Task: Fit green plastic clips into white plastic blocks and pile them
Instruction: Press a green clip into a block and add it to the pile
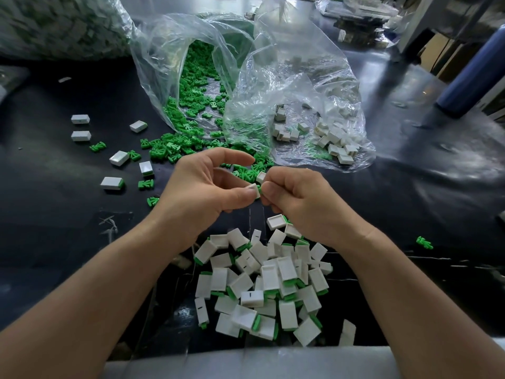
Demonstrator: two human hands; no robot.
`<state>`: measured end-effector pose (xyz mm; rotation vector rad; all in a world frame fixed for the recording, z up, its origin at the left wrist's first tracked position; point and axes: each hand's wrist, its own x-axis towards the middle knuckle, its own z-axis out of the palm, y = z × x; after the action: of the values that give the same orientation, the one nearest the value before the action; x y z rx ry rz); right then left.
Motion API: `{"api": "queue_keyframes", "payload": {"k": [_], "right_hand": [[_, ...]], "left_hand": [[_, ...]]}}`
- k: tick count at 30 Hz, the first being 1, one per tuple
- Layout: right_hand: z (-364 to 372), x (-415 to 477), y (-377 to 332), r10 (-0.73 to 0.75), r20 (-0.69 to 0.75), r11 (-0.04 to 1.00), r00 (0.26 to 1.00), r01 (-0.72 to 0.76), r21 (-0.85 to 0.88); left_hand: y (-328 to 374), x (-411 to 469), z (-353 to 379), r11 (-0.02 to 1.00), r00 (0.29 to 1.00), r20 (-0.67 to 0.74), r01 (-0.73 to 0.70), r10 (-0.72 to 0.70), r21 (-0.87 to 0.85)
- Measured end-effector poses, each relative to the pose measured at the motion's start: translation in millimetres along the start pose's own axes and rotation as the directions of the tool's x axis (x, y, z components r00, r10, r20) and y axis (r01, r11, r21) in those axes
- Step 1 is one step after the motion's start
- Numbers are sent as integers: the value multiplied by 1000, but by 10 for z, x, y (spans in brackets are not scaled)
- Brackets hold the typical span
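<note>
My left hand (pixel 203 187) pinches a small white block (pixel 255 189) between thumb and fingertips. My right hand (pixel 296 196) meets it from the right, its fingers curled round a green clip (pixel 259 189) that shows only as a sliver at the block's edge. A second white block (pixel 261 177) shows just above my right fingertips. Below my hands lies a pile of white blocks with green clips fitted (pixel 267 283). Loose green clips (pixel 175 149) spill from a clear bag (pixel 191 77) ahead. Another clear bag (pixel 314 113) holds bare white blocks.
Several single white blocks (pixel 119 158) and stray clips lie on the dark table at the left. One green clip (pixel 424 242) lies alone at the right. A blue cylinder (pixel 470 75) stands at the far right. A big bag of parts (pixel 60 26) fills the back left.
</note>
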<state>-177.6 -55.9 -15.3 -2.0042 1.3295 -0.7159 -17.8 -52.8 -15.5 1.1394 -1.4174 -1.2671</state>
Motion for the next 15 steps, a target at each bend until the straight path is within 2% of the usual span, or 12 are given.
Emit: {"api": "queue_keyframes", "payload": {"k": [4,6,10,13,15], "right_hand": [[-13,-9,-1,-109,47,980,993,115,-163],[-17,-12,-2,-147,34,976,989,150,-160],[-31,-4,-7,-77,-55,997,995,78,15],[-48,13,-6,85,-81,973,993,-65,222],[-68,28,4,209,-57,910,976,-173,377]], "left_hand": [[-5,-18,8,992,997,55,-58,52,108],[0,-19,10,997,998,43,-58,56,59],[6,9,48,994,999,-7,-33,32,-105],[4,23,78,983,1000,-6,3,-4,-186],[6,22,84,979,1000,-5,4,-5,-205]]}}
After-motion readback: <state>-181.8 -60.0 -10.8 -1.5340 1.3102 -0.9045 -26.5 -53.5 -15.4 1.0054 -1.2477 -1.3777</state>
